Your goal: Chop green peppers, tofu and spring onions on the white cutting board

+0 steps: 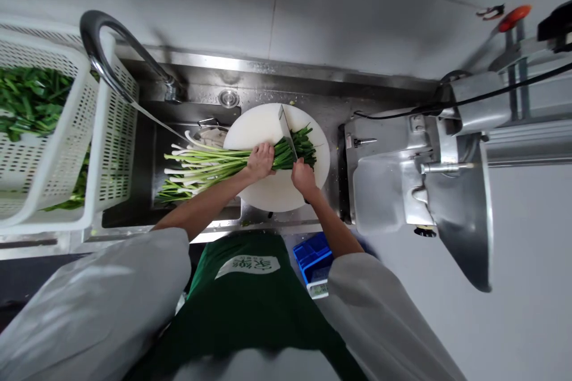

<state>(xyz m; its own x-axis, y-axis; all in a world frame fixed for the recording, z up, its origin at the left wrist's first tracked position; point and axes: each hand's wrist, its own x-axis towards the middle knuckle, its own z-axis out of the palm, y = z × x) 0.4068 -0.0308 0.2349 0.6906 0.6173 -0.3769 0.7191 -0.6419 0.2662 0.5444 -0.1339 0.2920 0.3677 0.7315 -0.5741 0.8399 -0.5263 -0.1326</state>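
Note:
A bunch of green onions (218,162) lies across a round white cutting board (268,193), its white ends hanging over the sink on the left. My left hand (261,159) is closed over the bunch and presses it to the board. In my right hand (303,177) is the handle of a kitchen knife (286,132), with the blade across the green tops close to the left hand's fingers. Right of the blade lie cut green onion pieces (305,146) on the board. The knife handle is mostly hidden in my fingers.
On the left, white perforated baskets (100,149) hold chopped greens (33,98). A curved faucet (129,41) arches over the metal sink (143,161). To the right stands a metal slicing machine (420,161) with a black cable. A blue crate (313,256) sits below the counter edge.

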